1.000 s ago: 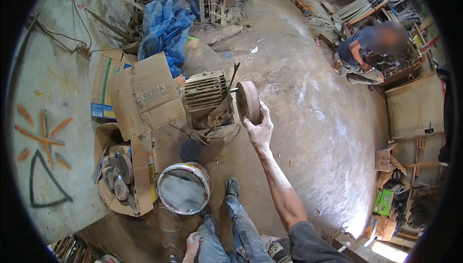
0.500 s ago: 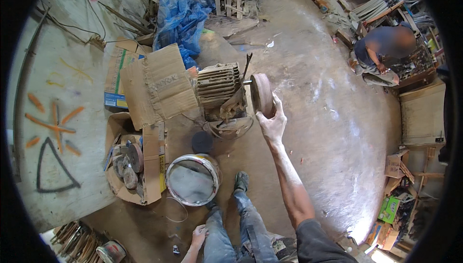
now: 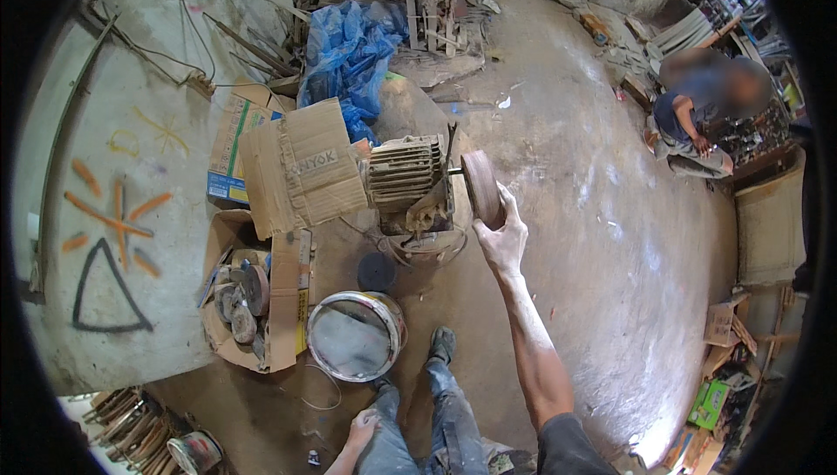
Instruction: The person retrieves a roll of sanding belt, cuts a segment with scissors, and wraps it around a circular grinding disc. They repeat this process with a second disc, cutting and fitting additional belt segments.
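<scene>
My right hand (image 3: pixel 503 236) is closed on the lower right rim of a thick brown grinding wheel (image 3: pixel 482 187), thumb on the near edge and fingers behind. The wheel sits upright on the shaft of a dusty, finned electric motor (image 3: pixel 406 172). A thin dark rod stands up between motor and wheel. My left hand (image 3: pixel 363 428) lies loosely on my left thigh, holding nothing that I can see; its fingers show only in part. In front of my feet is a round bucket (image 3: pixel 403 332) with a greyish, cloudy surface inside. A dark round disc (image 3: pixel 377 272) lies just beyond it.
A cardboard flap (image 3: pixel 305 170) leans at the motor's left. Below it, an open carton (image 3: pixel 283 301) holds worn wheels and stones. Blue plastic sheeting (image 3: pixel 344 52) lies behind. On the far right another person (image 3: pixel 689 122) sits low beside cluttered shelving. A painted wall (image 3: pixel 166 274) borders the left.
The whole scene has shifted slightly right and down in the picture as my head moved. My right hand stays on the grinding wheel, and my left hand stays on my thigh.
</scene>
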The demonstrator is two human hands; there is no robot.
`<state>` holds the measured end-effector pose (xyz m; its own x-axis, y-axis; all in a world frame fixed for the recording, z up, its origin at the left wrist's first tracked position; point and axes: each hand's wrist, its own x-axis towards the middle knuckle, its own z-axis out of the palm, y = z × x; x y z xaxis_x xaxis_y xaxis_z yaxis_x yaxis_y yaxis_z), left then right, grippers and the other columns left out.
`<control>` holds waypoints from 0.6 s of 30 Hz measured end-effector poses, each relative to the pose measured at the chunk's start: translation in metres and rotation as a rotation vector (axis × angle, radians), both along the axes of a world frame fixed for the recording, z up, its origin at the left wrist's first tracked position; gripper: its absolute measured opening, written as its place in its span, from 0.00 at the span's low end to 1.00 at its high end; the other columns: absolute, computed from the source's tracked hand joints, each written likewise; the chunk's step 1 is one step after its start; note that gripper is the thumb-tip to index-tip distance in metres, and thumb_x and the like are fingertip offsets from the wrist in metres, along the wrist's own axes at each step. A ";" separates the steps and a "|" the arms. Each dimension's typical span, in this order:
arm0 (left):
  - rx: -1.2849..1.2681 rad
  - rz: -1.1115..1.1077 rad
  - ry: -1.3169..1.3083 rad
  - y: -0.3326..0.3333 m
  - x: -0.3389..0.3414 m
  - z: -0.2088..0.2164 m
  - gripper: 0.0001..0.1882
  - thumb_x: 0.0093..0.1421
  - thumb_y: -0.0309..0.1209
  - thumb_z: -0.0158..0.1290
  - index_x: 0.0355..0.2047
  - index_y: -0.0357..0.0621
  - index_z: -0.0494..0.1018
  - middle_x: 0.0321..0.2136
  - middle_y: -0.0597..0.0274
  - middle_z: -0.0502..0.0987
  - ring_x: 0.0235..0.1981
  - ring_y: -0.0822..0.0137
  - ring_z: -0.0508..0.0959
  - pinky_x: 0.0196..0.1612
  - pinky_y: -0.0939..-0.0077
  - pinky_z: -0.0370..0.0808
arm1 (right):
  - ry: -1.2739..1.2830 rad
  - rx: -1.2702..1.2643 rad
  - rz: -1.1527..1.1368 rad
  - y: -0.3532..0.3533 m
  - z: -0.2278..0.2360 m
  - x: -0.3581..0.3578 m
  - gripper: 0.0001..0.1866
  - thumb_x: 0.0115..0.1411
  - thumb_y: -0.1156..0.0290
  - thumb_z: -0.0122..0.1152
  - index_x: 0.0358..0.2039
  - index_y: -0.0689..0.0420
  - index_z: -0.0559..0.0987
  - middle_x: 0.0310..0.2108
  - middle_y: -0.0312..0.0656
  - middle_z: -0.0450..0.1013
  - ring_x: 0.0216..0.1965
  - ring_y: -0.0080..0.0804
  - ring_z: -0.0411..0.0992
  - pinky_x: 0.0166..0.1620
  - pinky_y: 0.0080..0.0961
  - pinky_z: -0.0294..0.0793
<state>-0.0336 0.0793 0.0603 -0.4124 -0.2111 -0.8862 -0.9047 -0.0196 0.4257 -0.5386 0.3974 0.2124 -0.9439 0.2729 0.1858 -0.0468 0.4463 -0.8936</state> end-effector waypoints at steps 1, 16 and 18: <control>-0.002 -0.007 -0.010 0.001 0.006 -0.001 0.19 0.64 0.30 0.52 0.53 0.33 0.71 0.39 0.53 0.81 0.33 0.70 0.81 0.38 0.76 0.79 | 0.008 -0.003 0.015 0.003 0.000 -0.001 0.37 0.46 0.75 0.64 0.61 0.53 0.70 0.53 0.51 0.75 0.55 0.45 0.74 0.57 0.36 0.73; -0.019 0.090 0.008 -0.026 0.075 0.036 0.19 0.68 0.30 0.49 0.56 0.35 0.68 0.43 0.51 0.80 0.36 0.68 0.80 0.41 0.75 0.78 | -0.244 0.011 0.073 0.013 -0.003 0.115 0.35 0.52 0.68 0.68 0.59 0.60 0.64 0.39 0.57 0.78 0.42 0.45 0.79 0.48 0.36 0.78; -0.014 0.150 -0.057 -0.035 0.106 0.028 0.19 0.68 0.27 0.48 0.57 0.35 0.67 0.44 0.53 0.79 0.37 0.68 0.80 0.41 0.77 0.78 | -0.365 -0.151 0.244 -0.005 -0.028 0.136 0.31 0.54 0.67 0.69 0.55 0.62 0.67 0.38 0.52 0.79 0.40 0.38 0.79 0.46 0.32 0.78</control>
